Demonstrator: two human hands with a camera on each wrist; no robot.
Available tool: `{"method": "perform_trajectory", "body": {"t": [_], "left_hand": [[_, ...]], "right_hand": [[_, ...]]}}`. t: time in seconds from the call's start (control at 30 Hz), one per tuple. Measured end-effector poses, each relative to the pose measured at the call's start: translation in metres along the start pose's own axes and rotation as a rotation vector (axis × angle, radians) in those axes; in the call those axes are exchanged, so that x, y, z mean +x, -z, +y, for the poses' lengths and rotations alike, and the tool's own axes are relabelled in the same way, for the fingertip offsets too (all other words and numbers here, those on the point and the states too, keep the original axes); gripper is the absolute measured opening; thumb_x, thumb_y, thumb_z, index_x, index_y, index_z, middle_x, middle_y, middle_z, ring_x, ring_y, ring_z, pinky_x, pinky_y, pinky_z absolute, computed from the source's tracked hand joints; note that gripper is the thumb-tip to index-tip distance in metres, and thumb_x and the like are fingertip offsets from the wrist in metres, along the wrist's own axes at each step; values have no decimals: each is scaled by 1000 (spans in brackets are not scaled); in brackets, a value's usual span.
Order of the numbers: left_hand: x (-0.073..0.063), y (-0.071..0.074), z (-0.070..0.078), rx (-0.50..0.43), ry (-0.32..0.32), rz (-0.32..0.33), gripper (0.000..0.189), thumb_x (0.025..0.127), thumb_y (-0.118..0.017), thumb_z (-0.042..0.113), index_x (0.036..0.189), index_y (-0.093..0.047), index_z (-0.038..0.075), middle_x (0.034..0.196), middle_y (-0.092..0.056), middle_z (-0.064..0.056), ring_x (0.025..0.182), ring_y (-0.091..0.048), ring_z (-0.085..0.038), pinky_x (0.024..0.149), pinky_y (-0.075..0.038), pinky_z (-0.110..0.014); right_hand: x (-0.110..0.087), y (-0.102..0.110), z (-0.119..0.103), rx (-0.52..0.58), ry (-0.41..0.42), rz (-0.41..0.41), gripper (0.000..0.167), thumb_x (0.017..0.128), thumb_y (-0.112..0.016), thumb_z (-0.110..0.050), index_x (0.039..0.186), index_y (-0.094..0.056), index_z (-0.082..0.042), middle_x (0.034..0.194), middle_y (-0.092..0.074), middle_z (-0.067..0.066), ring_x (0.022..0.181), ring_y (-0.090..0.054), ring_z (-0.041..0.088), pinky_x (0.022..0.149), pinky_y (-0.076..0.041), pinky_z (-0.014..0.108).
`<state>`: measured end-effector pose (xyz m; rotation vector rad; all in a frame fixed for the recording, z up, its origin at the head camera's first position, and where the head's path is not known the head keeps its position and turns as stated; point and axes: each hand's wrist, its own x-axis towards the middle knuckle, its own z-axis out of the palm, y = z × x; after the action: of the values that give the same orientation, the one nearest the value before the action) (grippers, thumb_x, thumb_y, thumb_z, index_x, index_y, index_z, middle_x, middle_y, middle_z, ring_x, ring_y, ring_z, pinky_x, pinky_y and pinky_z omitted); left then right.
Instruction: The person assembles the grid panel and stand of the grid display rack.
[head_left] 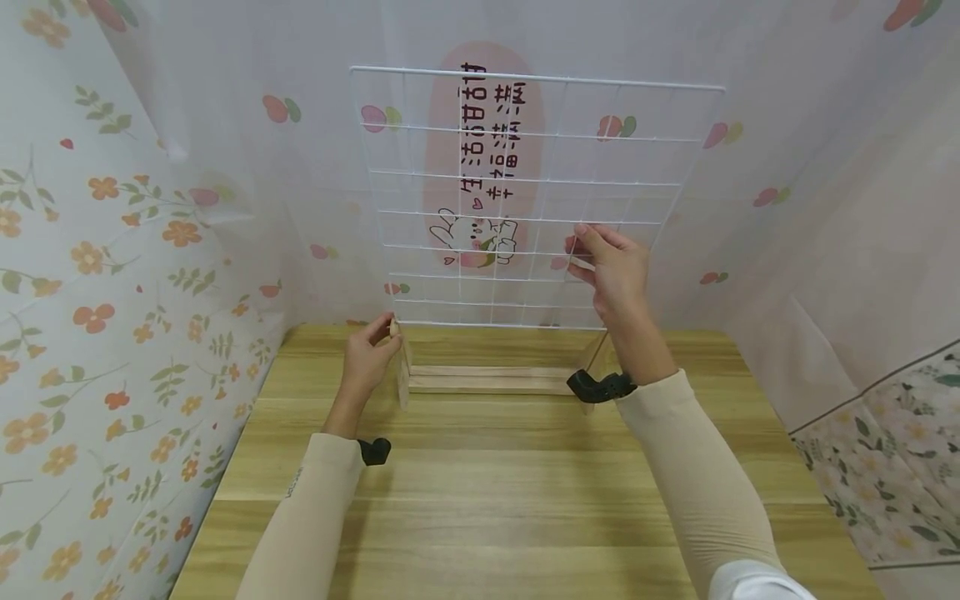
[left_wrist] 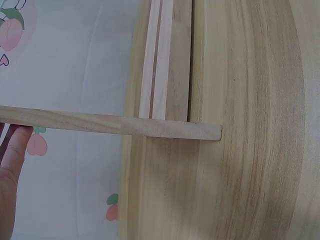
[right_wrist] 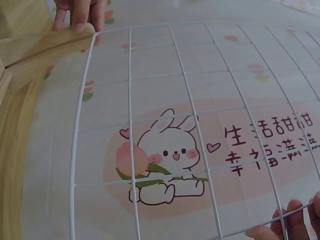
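A white wire grid panel point(head_left: 540, 78) stands up at the back of the table, over a wooden stand point(head_left: 487, 382). My right hand point(head_left: 617, 271) pinches the grid's wires at its right side; in the right wrist view those fingertips point(right_wrist: 295, 220) curl over a wire. Lower left, my left hand point(head_left: 367, 354) holds the top end of the stand's left upright point(left_wrist: 75, 121). The grid's lower left corner meets that upright's tip in the right wrist view, beside a groove along the wood point(right_wrist: 50, 44). Whether it sits in the groove I cannot tell.
Beneath the stand is a wood-grain table point(head_left: 487, 492). A white curtain with fruit prints and a rabbit drawing point(head_left: 472, 237) hangs behind the grid. Flowered cloth point(head_left: 97, 333) lines the left side. Each wrist wears a black strap piece point(head_left: 600, 387).
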<state>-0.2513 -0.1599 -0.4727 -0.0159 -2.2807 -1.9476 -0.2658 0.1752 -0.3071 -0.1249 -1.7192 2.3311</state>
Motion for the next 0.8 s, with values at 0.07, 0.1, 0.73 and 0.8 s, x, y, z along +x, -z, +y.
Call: {"method": "perform_trajectory", "body": {"t": [0.07,0.1,0.73,0.8], "left_hand": [[0,0,-1,1,3,-1,47,91,-64,6,136,-55,0,137,-56,-20,124,-55,-28,77,-48,-7],[0,0,-1,0,3,-2,47,91,-64,6,136,-55,0,137,-55,-20,125,-55,-28,77,-48,-7],[-12,0,28,-7,-16,4,45,91,-62,-1,133,-52,-10,133,-55,-29,120,-56,-40,75,-46,-6],[-15,0,37,13,-25,9,42,91,-61,-1,132,-53,-12,131,-56,-31,118,-56,-41,78,-47,-8]], "right_hand": [[0,1,2,-5,-2,3,16,83,-77,-18,90,-74,-3,80,-71,8,75,-69,19,63,-59,28],[0,1,3,-7,-2,4,16,83,-77,-18,90,-74,-4,80,-72,8,75,-69,19,62,-59,28],[1,2,12,0,1,-13,12,86,-74,-16,88,-73,-4,78,-72,7,71,-71,19,59,-59,27],[0,2,13,0,-4,-10,12,87,-74,-16,88,-73,-4,79,-72,7,72,-71,18,61,-59,27]]}}
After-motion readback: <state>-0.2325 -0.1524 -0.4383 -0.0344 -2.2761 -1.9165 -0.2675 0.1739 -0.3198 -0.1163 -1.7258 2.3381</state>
